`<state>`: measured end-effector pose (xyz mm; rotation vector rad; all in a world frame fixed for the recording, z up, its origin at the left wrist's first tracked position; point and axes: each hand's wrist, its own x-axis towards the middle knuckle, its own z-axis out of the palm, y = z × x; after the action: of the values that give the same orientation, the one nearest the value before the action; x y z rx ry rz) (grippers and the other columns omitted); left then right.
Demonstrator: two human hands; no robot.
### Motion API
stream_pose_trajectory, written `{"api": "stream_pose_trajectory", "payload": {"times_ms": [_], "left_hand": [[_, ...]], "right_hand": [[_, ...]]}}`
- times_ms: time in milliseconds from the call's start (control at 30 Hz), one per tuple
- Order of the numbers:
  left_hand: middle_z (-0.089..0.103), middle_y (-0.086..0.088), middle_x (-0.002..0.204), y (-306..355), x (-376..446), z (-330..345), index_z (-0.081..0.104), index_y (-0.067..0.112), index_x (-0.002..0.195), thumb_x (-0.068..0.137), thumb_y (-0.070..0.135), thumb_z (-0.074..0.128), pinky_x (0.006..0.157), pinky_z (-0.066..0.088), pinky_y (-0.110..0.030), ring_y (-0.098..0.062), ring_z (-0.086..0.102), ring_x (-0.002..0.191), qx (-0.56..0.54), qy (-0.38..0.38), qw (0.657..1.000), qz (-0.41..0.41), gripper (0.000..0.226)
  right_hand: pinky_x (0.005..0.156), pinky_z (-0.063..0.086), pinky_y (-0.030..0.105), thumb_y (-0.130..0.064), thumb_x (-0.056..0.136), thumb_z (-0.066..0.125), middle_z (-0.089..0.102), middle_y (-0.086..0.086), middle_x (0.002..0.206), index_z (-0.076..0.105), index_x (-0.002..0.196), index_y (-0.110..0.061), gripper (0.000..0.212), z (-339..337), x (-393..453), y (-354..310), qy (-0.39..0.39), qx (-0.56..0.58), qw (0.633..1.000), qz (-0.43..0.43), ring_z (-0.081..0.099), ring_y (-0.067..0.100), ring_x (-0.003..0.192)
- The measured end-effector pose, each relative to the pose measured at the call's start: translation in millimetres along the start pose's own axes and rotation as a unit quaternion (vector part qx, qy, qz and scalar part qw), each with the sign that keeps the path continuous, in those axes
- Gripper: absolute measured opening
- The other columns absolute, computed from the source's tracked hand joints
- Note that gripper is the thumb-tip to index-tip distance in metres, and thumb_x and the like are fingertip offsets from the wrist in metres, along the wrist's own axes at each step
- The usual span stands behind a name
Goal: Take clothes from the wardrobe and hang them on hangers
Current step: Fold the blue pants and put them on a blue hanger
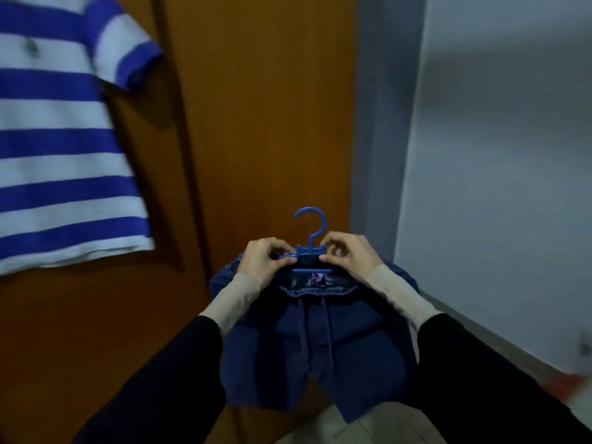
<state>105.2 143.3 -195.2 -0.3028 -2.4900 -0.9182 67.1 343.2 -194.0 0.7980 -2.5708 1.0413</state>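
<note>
A small blue plastic hanger (pixel 311 232) stands upright in front of me, hook on top. Dark blue shorts (pixel 315 344) with a drawstring and a purple label hang down from its bar. My left hand (pixel 267 259) pinches the hanger's left end together with the shorts' waistband. My right hand (pixel 349 254) pinches the right end the same way. Both hands cover the hanger's ends, so how the waistband sits on them is hidden.
A blue-and-white striped polo shirt (pixel 61 139) hangs at the upper left against the brown wooden wardrobe door (pixel 262 107). A pale grey wall (pixel 499 155) runs along the right. Light floor tiles (pixel 323 427) show below the shorts.
</note>
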Motion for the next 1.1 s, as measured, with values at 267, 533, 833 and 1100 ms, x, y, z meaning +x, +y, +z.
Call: {"api": "stream_pose_trajectory", "payload": {"times_ms": [267, 533, 833, 1100], "left_hand": [[0.07, -0.004, 0.093, -103.1, -56.1, -112.9, 0.072, 0.013, 0.086, 0.075, 0.016, 0.074, 0.085, 0.05, -0.029, -0.015, 0.063, 0.086, 0.05, 0.07, 0.991, -0.105, 0.012], [0.072, -0.005, 0.09, -158.2, -89.3, -196.6, 0.073, 0.01, 0.086, 0.075, 0.014, 0.074, 0.078, 0.047, -0.022, -0.013, 0.063, 0.081, 0.101, 0.156, 0.97, -0.154, 0.013], [0.068, -0.006, 0.083, -184.3, -68.6, -292.2, 0.072, 0.01, 0.088, 0.078, 0.017, 0.072, 0.072, 0.045, -0.025, -0.019, 0.062, 0.077, 0.229, 0.242, 0.939, -0.087, 0.013], [0.071, -0.008, 0.084, -148.2, -31.2, -391.5, 0.071, 0.007, 0.088, 0.075, 0.012, 0.074, 0.067, 0.041, -0.008, -0.007, 0.059, 0.074, 0.275, 0.31, 0.91, 0.008, 0.014]], "right_hand": [[0.062, 0.045, 0.036, -0.026, 0.082, 0.067, 0.055, -0.01, 0.07, 0.053, 0.085, -0.03, 0.015, 125.9, 57.4, -102.0, -0.074, 0.027, 0.993, -0.094, 0.052, 0.013, 0.066], [0.061, 0.04, 0.029, -0.028, 0.081, 0.067, 0.057, -0.009, 0.073, 0.056, 0.091, -0.024, 0.015, 201.0, 102.5, -184.8, -0.102, 0.068, 0.979, -0.165, 0.052, 0.013, 0.069], [0.068, 0.041, 0.028, -0.035, 0.086, 0.06, 0.063, -0.006, 0.087, 0.059, 0.106, -0.02, 0.024, 221.1, 176.5, -269.7, -0.023, 0.011, 0.955, -0.296, 0.061, 0.018, 0.089], [0.067, 0.034, 0.028, -0.033, 0.083, 0.063, 0.058, -0.012, 0.077, 0.048, 0.106, -0.021, 0.03, 170.6, 238.4, -360.7, -0.004, 0.065, 0.929, -0.365, 0.052, 0.015, 0.078]]}}
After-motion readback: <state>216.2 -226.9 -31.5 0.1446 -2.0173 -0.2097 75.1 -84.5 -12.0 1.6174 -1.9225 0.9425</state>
